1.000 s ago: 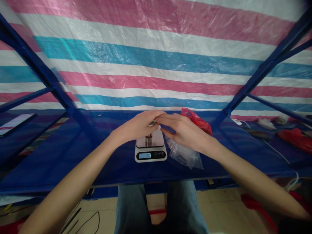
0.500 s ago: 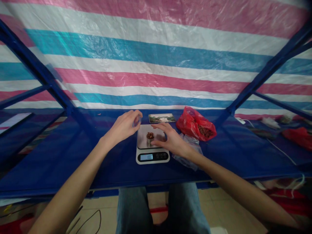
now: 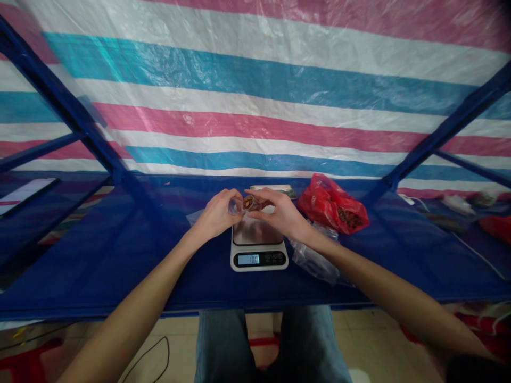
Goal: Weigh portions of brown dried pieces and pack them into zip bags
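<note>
My left hand (image 3: 217,214) is closed around a clear plastic bag (image 3: 235,206), its mouth held open towards the right; a clear corner of it shows behind the hand. My right hand (image 3: 281,213) grips a small cup (image 3: 253,202) filled with brown dried pieces. The cup is tilted, its opening facing left, right beside the bag's mouth. Both hands are above the back of a white kitchen scale (image 3: 259,263) with a shiny plate (image 3: 255,232). The lit display (image 3: 248,259) seems to read 10.0.
To the right of the scale lies a red plastic bag (image 3: 319,201) with more brown pieces. Clear plastic bags (image 3: 317,258) lie under my right forearm. A picture card (image 3: 285,190) is behind the scale. Blue frame bars (image 3: 99,149) stand at both sides of the blue table (image 3: 191,287).
My right hand has closed on the cup, lifted it off the scale plate and tilted it left. My left hand has brought the clear bag over to it. The view has shifted slightly.
</note>
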{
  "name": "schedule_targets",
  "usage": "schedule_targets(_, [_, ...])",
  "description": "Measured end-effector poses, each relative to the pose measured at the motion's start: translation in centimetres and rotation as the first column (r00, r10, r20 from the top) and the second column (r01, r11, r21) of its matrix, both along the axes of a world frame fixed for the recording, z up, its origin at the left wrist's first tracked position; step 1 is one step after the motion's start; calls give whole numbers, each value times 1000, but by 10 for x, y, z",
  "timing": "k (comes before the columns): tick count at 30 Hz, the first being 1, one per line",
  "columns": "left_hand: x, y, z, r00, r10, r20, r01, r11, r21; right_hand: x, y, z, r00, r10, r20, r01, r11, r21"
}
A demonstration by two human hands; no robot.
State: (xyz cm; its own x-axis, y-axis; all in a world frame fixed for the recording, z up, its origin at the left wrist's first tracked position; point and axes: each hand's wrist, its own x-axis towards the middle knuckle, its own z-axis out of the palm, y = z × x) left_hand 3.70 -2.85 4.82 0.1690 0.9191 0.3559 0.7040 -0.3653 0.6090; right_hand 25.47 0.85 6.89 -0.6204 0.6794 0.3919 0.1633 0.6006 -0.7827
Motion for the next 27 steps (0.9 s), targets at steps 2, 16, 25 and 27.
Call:
schedule_targets(2, [0,0,0,1000,11,20,-11,1000,-9,-3,1,6,999,3,35,-4,999,33])
schedule_targets(16, [1,-7,9,927,-12,375,43,996,-75,-2,2,43,994,-111,6,97,898,430])
schedule_targets(25, [6,-6,32,489,62,870,239,950,-203,94,28,-33,906,-356,230,327,932,153])
schedule_targets(27, [13,-1,32,476,141,868,207,941,-267,101,26,-41,875,-387,290,359,922,147])
